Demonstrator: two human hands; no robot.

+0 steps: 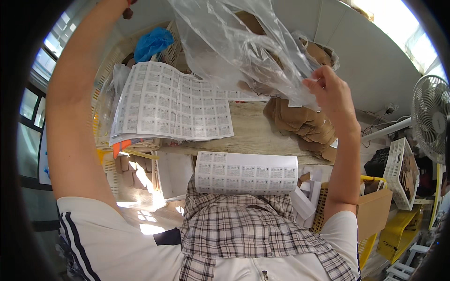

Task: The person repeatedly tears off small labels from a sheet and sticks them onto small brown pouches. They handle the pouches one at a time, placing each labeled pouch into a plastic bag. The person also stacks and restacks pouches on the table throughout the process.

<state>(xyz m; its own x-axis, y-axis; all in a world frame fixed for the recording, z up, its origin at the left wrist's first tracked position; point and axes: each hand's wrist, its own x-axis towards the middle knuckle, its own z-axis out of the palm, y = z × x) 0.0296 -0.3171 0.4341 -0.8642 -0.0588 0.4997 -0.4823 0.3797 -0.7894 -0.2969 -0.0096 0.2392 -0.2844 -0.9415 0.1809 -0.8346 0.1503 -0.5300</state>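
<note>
My right hand (332,93), raised over the table, pinches the lower right edge of a large clear plastic bag (220,42) between thumb and fingers. The bag hangs spread across the top of the view, wrinkled and see-through. Brown shapes show through it; whether they lie inside or behind it I cannot tell. My left arm reaches up to the top edge, where the hand is cut off past a red wristband. Below the bag lie large white sheets of printed labels (154,103). Another label sheet (246,173) rests curved on my lap, over a plaid apron (243,229).
Flat brown pieces (300,124) are piled on the wooden table (248,126) at the right. A blue plastic bag (152,43) sits on a crate at the far left. On the right stand a fan (430,117), a white crate (402,173) and a cardboard box (374,213).
</note>
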